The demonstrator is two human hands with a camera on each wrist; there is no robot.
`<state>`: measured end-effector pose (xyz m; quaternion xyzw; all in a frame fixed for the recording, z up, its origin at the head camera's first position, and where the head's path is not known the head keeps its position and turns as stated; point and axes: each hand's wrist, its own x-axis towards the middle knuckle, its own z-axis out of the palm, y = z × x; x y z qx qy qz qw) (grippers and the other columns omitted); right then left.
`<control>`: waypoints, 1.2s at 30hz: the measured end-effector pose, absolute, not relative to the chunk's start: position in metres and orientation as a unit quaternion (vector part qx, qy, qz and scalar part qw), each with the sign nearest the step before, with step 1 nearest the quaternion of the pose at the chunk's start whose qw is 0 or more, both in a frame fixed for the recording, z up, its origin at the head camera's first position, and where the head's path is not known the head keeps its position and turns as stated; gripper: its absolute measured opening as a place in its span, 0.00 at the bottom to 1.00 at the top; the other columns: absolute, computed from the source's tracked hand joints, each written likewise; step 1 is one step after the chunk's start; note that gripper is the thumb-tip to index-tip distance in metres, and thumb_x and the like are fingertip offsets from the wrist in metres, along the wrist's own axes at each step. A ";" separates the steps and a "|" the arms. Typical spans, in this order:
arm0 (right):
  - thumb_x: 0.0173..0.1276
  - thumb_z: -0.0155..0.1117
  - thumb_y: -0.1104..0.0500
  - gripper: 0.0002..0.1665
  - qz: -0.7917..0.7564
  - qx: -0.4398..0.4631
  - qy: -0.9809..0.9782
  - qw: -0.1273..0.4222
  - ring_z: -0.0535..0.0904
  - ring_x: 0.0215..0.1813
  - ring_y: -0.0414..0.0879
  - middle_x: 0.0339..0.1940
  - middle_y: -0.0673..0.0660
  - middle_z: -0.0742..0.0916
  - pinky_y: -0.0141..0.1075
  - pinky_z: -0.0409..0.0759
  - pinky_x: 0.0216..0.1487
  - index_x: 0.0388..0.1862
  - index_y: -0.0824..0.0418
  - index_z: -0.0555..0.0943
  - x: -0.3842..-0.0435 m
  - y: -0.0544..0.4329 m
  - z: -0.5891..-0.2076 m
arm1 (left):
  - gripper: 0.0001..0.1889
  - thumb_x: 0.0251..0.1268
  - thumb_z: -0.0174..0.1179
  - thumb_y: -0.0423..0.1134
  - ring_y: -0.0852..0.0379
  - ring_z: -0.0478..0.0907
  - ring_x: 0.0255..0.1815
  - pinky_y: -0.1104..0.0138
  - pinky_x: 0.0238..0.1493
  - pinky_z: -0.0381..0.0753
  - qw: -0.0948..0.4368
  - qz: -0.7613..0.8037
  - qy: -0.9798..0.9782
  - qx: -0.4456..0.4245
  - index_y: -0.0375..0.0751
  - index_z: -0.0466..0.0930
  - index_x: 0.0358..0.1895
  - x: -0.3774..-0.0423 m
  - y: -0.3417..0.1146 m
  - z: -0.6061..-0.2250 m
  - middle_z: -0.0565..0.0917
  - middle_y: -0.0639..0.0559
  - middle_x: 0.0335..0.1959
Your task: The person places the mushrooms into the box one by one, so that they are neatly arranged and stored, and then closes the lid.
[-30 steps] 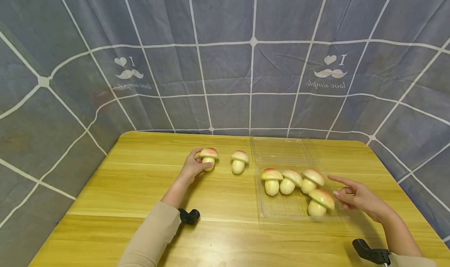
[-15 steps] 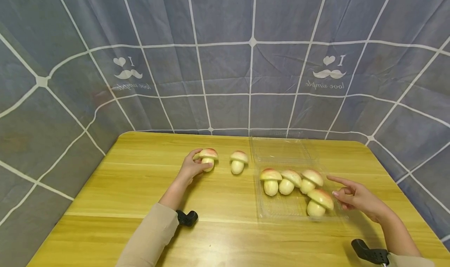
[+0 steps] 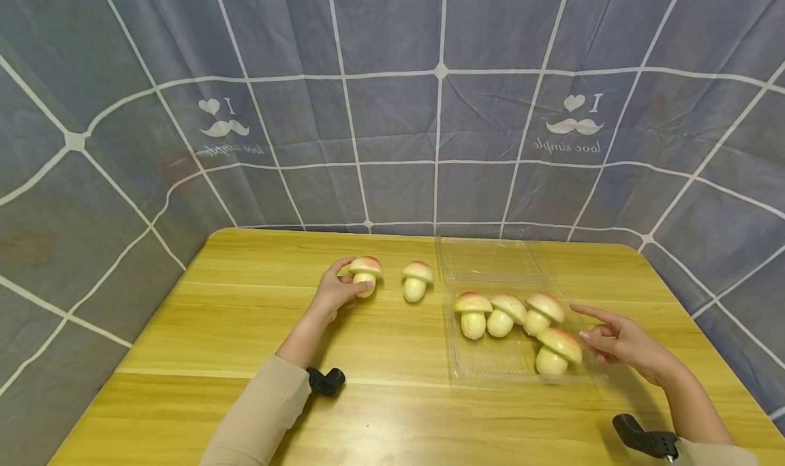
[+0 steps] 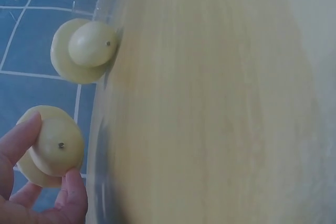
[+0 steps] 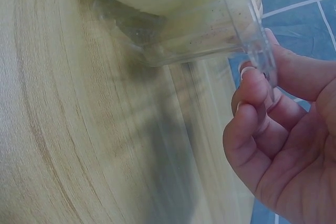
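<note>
With its thumb and fingers, my left hand point(image 3: 334, 292) grips an artificial mushroom point(image 3: 366, 268) that has a reddish-yellow cap and a pale stem. In the left wrist view the stem's round base, with a small dark spot, faces the camera. Just right of it on the table stands a second mushroom point(image 3: 417, 272). A clear plastic container point(image 3: 490, 367) lies with its lid folded back, holding several more mushrooms point(image 3: 473, 323). At its right side, my right hand point(image 3: 632, 347) pinches the rim between thumb and curled fingers, as the right wrist view shows; the index finger extends in the head view.
The clear lid point(image 3: 490, 258) lies toward the back edge of the wooden table point(image 3: 392, 411). Behind the table hangs a grey-blue curtain point(image 3: 398, 112) with white grid lines. A black wrist mount point(image 3: 326, 381) sits at the left sleeve, another point(image 3: 644, 440) at the right.
The mushroom in my left hand has turned slightly, its cap shifting a little to the right. My right hand and the container stay in place.
</note>
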<state>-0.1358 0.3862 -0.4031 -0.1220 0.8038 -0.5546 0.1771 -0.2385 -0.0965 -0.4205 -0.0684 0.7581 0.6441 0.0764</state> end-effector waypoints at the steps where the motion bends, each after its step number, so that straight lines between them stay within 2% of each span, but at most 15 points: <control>1: 0.72 0.51 0.62 0.28 -0.554 -0.122 0.804 0.176 0.71 0.22 0.37 0.23 0.48 0.78 0.39 0.69 0.20 0.67 0.41 0.65 -0.136 0.386 -0.403 | 0.37 0.52 0.69 0.32 0.57 0.74 0.29 0.65 0.34 0.77 0.076 0.644 0.759 -0.067 0.44 0.63 0.67 -0.238 -0.096 -0.420 0.77 0.38 0.42; 5: 0.72 0.52 0.62 0.28 -0.552 -0.121 0.807 0.175 0.71 0.22 0.37 0.23 0.47 0.77 0.39 0.70 0.21 0.68 0.43 0.64 -0.136 0.386 -0.405 | 0.38 0.52 0.69 0.32 0.57 0.73 0.26 0.65 0.33 0.75 0.077 0.643 0.760 -0.062 0.44 0.62 0.67 -0.236 -0.095 -0.418 0.78 0.40 0.40; 11: 0.72 0.52 0.63 0.29 -0.552 -0.125 0.806 0.173 0.70 0.22 0.36 0.22 0.47 0.77 0.41 0.67 0.19 0.69 0.46 0.63 -0.136 0.386 -0.405 | 0.37 0.52 0.69 0.32 0.57 0.75 0.28 0.64 0.35 0.76 0.079 0.649 0.755 -0.056 0.44 0.63 0.67 -0.233 -0.093 -0.418 0.78 0.38 0.43; 19: 0.72 0.51 0.64 0.29 -0.559 -0.126 0.801 0.174 0.70 0.22 0.38 0.22 0.48 0.77 0.40 0.66 0.19 0.63 0.33 0.66 -0.135 0.386 -0.404 | 0.37 0.52 0.69 0.32 0.58 0.76 0.31 0.62 0.36 0.77 0.078 0.661 0.745 -0.039 0.45 0.63 0.67 -0.230 -0.092 -0.419 0.77 0.38 0.43; 28: 0.72 0.51 0.63 0.29 -0.546 -0.132 0.809 0.173 0.70 0.21 0.38 0.22 0.50 0.78 0.42 0.62 0.19 0.71 0.51 0.61 -0.133 0.387 -0.404 | 0.38 0.51 0.69 0.32 0.57 0.74 0.32 0.62 0.37 0.77 0.083 0.662 0.745 -0.027 0.48 0.64 0.67 -0.220 -0.087 -0.416 0.75 0.40 0.42; 36: 0.72 0.51 0.63 0.29 -0.549 -0.135 0.807 0.173 0.70 0.21 0.37 0.22 0.49 0.77 0.43 0.61 0.20 0.70 0.48 0.63 -0.135 0.386 -0.404 | 0.39 0.53 0.68 0.34 0.55 0.71 0.39 0.60 0.40 0.76 0.084 0.668 0.739 -0.014 0.47 0.60 0.70 -0.215 -0.088 -0.410 0.73 0.38 0.47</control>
